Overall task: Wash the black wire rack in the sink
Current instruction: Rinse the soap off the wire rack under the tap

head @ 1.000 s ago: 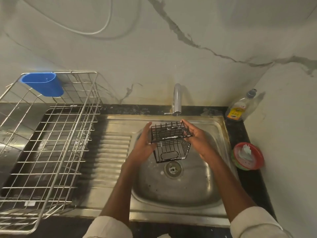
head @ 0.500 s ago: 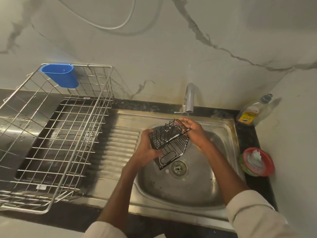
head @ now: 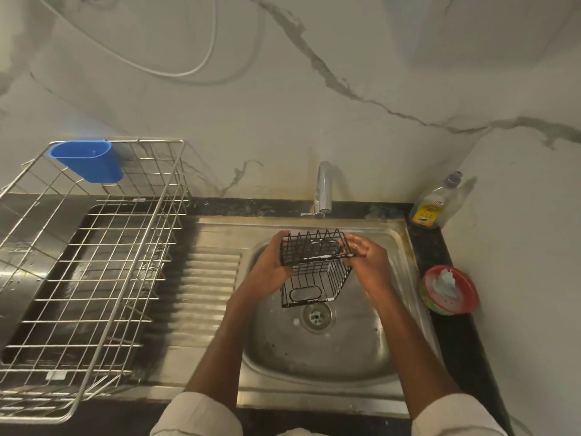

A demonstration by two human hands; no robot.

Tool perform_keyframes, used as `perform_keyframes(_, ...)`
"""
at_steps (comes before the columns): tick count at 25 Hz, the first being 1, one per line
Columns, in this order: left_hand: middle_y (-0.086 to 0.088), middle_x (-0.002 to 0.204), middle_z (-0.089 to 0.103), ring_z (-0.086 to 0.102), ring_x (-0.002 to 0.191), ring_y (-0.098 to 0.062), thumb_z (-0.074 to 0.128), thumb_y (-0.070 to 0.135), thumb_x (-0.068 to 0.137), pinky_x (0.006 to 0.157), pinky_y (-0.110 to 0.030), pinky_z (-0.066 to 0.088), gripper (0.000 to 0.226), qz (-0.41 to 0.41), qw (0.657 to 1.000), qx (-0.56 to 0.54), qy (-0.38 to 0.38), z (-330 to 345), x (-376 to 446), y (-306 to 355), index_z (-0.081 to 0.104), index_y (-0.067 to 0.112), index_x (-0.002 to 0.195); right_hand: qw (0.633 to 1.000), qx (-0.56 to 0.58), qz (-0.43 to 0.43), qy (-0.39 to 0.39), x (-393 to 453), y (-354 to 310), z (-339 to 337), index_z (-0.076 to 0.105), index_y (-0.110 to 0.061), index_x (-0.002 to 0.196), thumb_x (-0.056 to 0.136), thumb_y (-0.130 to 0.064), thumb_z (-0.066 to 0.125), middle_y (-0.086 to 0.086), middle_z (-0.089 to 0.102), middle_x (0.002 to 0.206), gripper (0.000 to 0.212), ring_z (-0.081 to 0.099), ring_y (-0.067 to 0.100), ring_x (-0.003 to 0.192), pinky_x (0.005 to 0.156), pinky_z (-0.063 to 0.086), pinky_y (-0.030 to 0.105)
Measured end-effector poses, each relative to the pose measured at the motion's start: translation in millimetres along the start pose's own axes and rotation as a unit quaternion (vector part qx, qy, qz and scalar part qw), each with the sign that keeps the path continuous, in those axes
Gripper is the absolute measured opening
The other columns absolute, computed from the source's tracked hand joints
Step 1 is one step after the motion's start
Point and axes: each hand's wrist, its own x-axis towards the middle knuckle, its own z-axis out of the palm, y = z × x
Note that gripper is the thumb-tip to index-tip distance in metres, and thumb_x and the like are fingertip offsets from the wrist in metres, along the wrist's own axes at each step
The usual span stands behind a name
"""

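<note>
While both hands are at the basin, entries as follows —
Rack: black wire rack (head: 315, 267) held above the steel sink (head: 317, 357), centre of the frame, just below the tap (head: 323, 190); white suds on its wires.
Left hand: left hand (head: 272, 269) grips the rack's left side, fingers curled over the top edge.
Right hand: right hand (head: 367, 261) against the rack's right side, palm up — fingers bent around the corner wires.
Drain: drain (head: 316, 316) directly under the rack.
Left of frame: steel dish basket (head: 85, 269) with blue cup (head: 89, 160).
Right of frame: soap bottle (head: 432, 207); red bowl (head: 451, 291).
</note>
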Motion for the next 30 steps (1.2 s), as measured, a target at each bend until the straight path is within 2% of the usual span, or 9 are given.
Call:
perform_keyframes(4, 0.017, 0.109, 0.060, 0.061, 0.097, 0.007, 0.054, -0.015, 0.097, 0.080, -0.008, 0.051, 0.066, 0.006, 0.999, 0.009, -0.030, 9.6, 8.2, 14.0, 0.041, 0.026, 0.147, 1.000, 0.006, 0.005, 0.021, -3.7, 4.6, -21.0, 0.072, -0.025, 0.119, 0.077, 0.011, 0.076, -0.008, 0.077, 0.112, 0.056, 0.070, 0.006, 0.110, 0.089, 0.062, 0.040)
perform_keyframes(9, 0.015, 0.113, 0.061, 0.062, 0.105, 0.004, 0.054, -0.014, 0.098, 0.088, -0.016, 0.051, 0.070, 0.019, 0.998, 0.007, -0.057, 18.6, 19.3, 21.7, 0.034, 0.023, 0.154, 0.999, 0.013, 0.004, 0.043, -7.7, 6.6, -34.7, 0.070, -0.025, 0.123, 0.075, 0.011, 0.075, -0.011, 0.077, 0.112, 0.060, 0.069, 0.004, 0.112, 0.095, 0.059, 0.043)
perform_keyframes(12, 0.022, 0.113, 0.058, 0.060, 0.099, 0.019, 0.061, -0.009, 0.099, 0.086, -0.009, 0.050, 0.064, 0.013, 0.999, -0.007, -0.046, 14.6, 20.9, 20.0, 0.038, 0.022, 0.149, 0.998, 0.020, 0.004, 0.052, -9.5, 0.6, -25.9, 0.070, -0.020, 0.125, 0.077, 0.013, 0.073, -0.008, 0.077, 0.115, 0.059, 0.069, 0.003, 0.112, 0.095, 0.059, 0.038)
perform_keyframes(14, 0.028, 0.113, 0.053, 0.060, 0.102, 0.013, 0.061, -0.011, 0.098, 0.093, -0.017, 0.052, 0.064, -0.003, 0.999, -0.025, -0.029, 5.1, 19.1, 15.6, 0.041, 0.031, 0.143, 0.999, 0.021, -0.001, 0.034, -8.1, -3.4, -13.0, 0.070, -0.019, 0.126, 0.078, 0.015, 0.073, -0.006, 0.076, 0.117, 0.059, 0.068, 0.006, 0.115, 0.095, 0.058, 0.033)
perform_keyframes(16, 0.028, 0.116, 0.055, 0.061, 0.112, -0.002, 0.060, -0.012, 0.097, 0.105, -0.037, 0.053, 0.069, -0.018, 0.999, -0.035, -0.013, -3.2, 19.1, 8.2, 0.042, 0.041, 0.136, 1.000, 0.012, 0.003, 0.016, -7.7, -7.2, -1.7, 0.068, -0.019, 0.129, 0.079, 0.016, 0.071, -0.007, 0.075, 0.120, 0.061, 0.067, 0.005, 0.117, 0.094, 0.057, 0.028)
perform_keyframes(21, 0.023, 0.123, 0.054, 0.061, 0.126, -0.022, 0.056, -0.010, 0.099, 0.114, -0.053, 0.048, 0.073, -0.027, 0.999, -0.034, -0.006, -8.7, 21.4, -0.8, 0.037, 0.029, 0.158, 1.000, 0.004, 0.011, 0.003, -14.1, -13.5, 7.9, 0.063, -0.021, 0.136, 0.083, 0.014, 0.069, -0.011, 0.071, 0.126, 0.064, 0.064, 0.001, 0.118, 0.079, 0.053, 0.009)
perform_keyframes(25, 0.021, 0.114, 0.059, 0.062, 0.110, -0.013, 0.054, -0.012, 0.100, 0.105, -0.035, 0.049, 0.069, -0.002, 1.000, -0.023, -0.020, 4.7, 26.6, 8.8, 0.039, 0.030, 0.152, 1.000, -0.007, 0.007, 0.028, -17.1, -9.7, -7.2, 0.062, -0.020, 0.138, 0.081, 0.014, 0.066, -0.009, 0.071, 0.127, 0.066, 0.064, 0.004, 0.122, 0.091, 0.056, 0.022)
perform_keyframes(27, 0.020, 0.112, 0.059, 0.064, 0.112, -0.015, 0.053, -0.015, 0.099, 0.103, -0.031, 0.049, 0.073, -0.001, 0.999, -0.027, -0.032, 11.3, 29.7, 14.2, 0.037, 0.028, 0.156, 0.999, -0.014, 0.007, 0.043, -17.8, -9.3, -15.8, 0.064, -0.021, 0.136, 0.079, 0.014, 0.066, -0.008, 0.072, 0.126, 0.067, 0.065, 0.004, 0.120, 0.099, 0.056, 0.032)
perform_keyframes(30, 0.021, 0.112, 0.059, 0.063, 0.109, -0.006, 0.055, -0.016, 0.098, 0.100, -0.021, 0.051, 0.072, 0.001, 0.998, -0.022, -0.053, 17.8, 34.4, 17.3, 0.037, 0.027, 0.154, 0.998, -0.022, 0.016, 0.060, -18.8, -7.7, -27.6, 0.066, -0.023, 0.132, 0.075, 0.013, 0.069, -0.010, 0.074, 0.120, 0.067, 0.067, 0.004, 0.117, 0.098, 0.058, 0.037)
